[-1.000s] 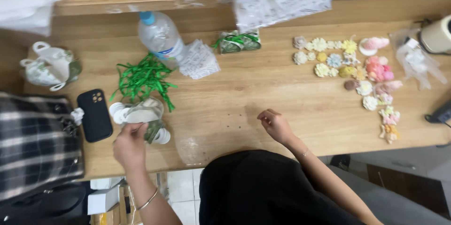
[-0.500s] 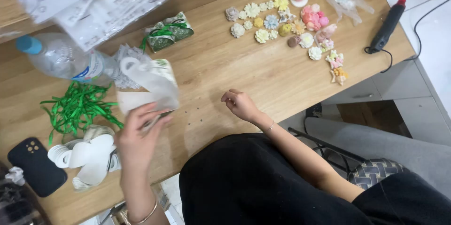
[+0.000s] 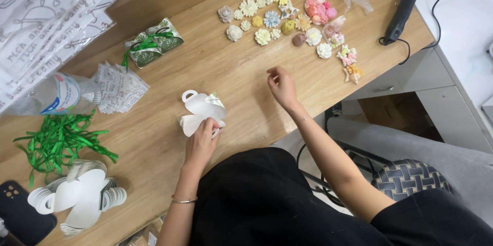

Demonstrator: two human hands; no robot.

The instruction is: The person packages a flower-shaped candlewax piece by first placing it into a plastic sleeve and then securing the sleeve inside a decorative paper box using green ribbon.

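At the far left of the wooden table (image 3: 154, 138) lie a bundle of green ribbons (image 3: 56, 140) and, nearer the edge, a stack of white die-cut cards (image 3: 77, 200). The left hand (image 3: 201, 143) presses down on 1 white cut-out card (image 3: 201, 112) lying on the table in front of the person, fingers curled over its near edge. Further right, the right hand (image 3: 281, 84) hovers with fingertips pinched together, perhaps on something too small to make out, just below the small pastel flowers (image 3: 287, 20), and a black glue gun (image 3: 403, 10) lies at the far right.
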